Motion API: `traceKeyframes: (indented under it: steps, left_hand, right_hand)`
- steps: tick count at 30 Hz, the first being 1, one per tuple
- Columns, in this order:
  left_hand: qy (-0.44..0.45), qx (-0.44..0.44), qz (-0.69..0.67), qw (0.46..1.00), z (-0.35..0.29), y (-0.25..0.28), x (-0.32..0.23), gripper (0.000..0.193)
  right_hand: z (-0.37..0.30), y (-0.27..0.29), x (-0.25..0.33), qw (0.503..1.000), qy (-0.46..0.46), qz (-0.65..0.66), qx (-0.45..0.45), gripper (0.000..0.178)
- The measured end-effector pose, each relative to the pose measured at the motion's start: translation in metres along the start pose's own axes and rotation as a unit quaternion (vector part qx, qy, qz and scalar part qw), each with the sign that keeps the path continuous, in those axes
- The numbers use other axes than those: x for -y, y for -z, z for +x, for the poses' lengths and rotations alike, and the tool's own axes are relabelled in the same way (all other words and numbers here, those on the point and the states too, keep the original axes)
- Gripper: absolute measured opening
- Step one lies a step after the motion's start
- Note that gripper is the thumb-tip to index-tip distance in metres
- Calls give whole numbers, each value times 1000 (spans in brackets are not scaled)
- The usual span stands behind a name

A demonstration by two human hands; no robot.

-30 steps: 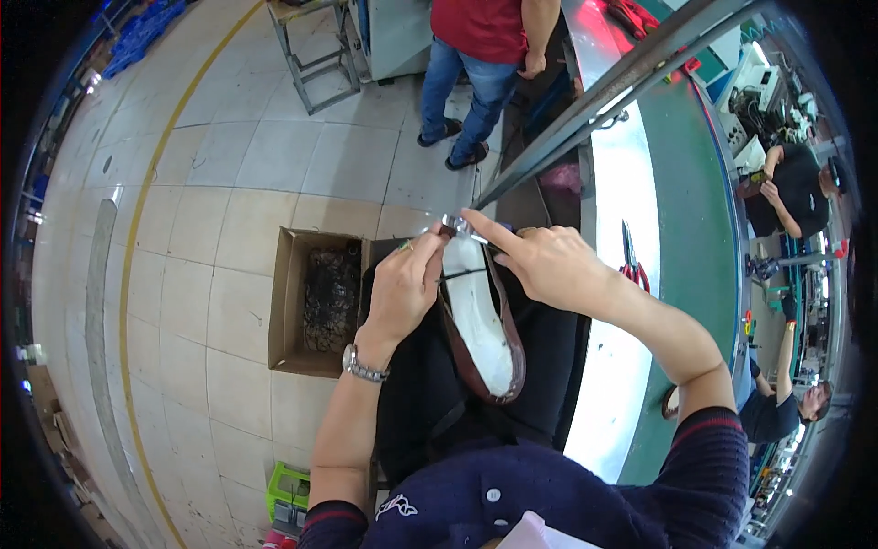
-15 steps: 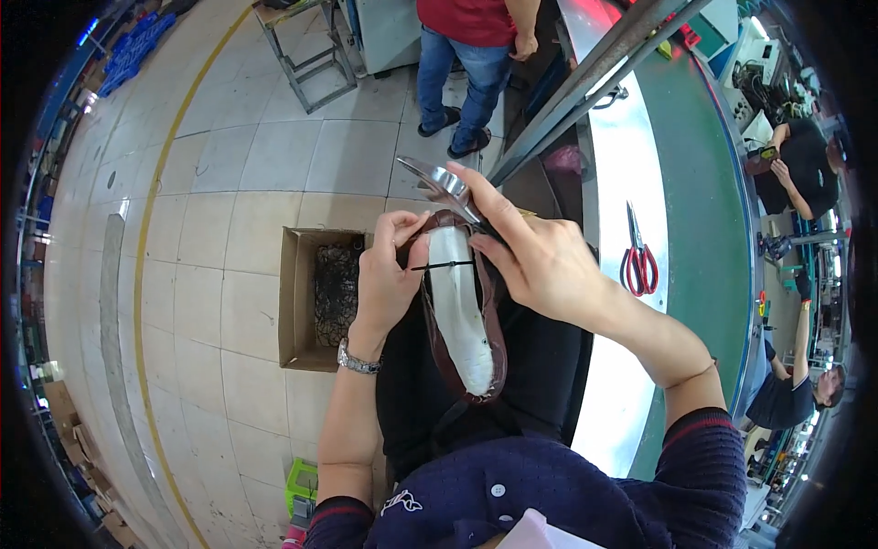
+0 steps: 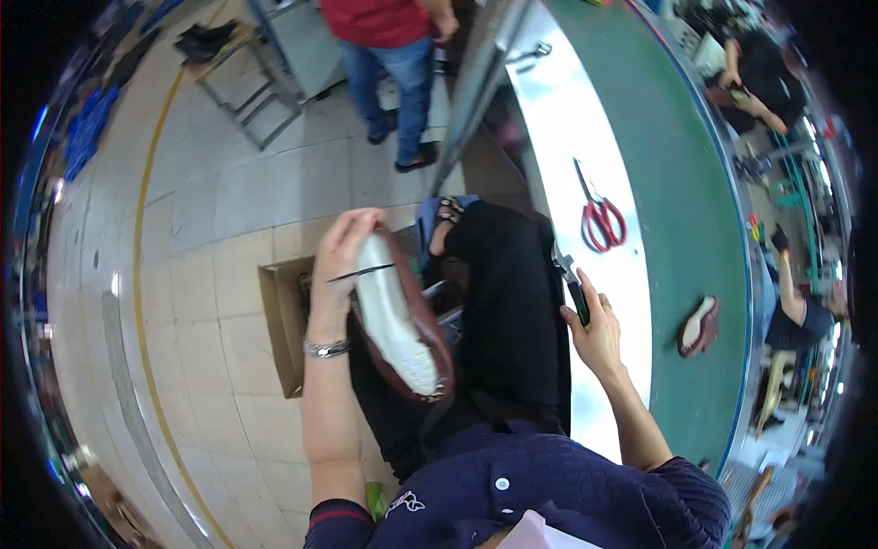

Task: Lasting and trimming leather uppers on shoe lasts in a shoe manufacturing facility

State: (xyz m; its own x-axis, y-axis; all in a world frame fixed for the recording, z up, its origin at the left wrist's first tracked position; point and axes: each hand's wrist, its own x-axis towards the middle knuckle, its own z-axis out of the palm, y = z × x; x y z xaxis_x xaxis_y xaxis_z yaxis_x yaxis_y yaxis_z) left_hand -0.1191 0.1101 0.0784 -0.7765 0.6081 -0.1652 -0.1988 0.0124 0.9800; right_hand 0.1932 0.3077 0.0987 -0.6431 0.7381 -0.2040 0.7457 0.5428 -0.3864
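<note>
My left hand (image 3: 338, 265) grips the toe end of a brown shoe upper (image 3: 416, 316) with its white underside facing up. A thin black strap (image 3: 368, 273) crosses the white underside near my fingers. The shoe lies tilted over my lap, its other end toward my body. At the inner edge of the metal ledge, my right hand (image 3: 596, 331) is closed round the black handle of a metal-headed hand tool (image 3: 577, 295). The tool's head is blurred, so its exact kind cannot be told. Red-handled scissors (image 3: 604, 224) lie on the ledge just beyond that hand.
A cardboard box (image 3: 279, 320) stands on the floor left of my legs. On my right run the metal ledge (image 3: 615, 384) and a green belt (image 3: 677, 247) carrying another brown shoe (image 3: 699, 327). A metal post (image 3: 480, 91) rises ahead. A person in red (image 3: 384, 55) stands beyond.
My right hand has left the shoe and moved right to the ledge with the tool. My left hand and the shoe have shifted left. Another shoe now shows on the belt.
</note>
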Motion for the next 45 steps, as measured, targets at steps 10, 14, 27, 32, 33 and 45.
traceKeyframes:
  steps: [10,14,27,32,33,45]
  left_hand:
    - [-27,-12,40,999,2,3,-8,30]
    - [-135,-46,-10,990,-5,15,17,57]
    - [-691,-19,135,709,-243,-2,-180,27]
    - [-737,-30,116,665,-225,-22,-182,48]
    - [-680,-124,41,722,-230,-48,-181,47]
    - [-438,-138,-32,888,-196,-19,-112,47]
  right_hand:
    - [74,-10,-98,958,77,55,-269,33]
    - [149,-7,-101,962,130,190,-147,53]
    - [206,-50,-101,939,158,290,91,48]
    - [128,-29,-61,840,74,496,207,50]
    - [113,-21,-64,816,45,534,218,51]
    - [-22,14,95,702,62,529,474,92]
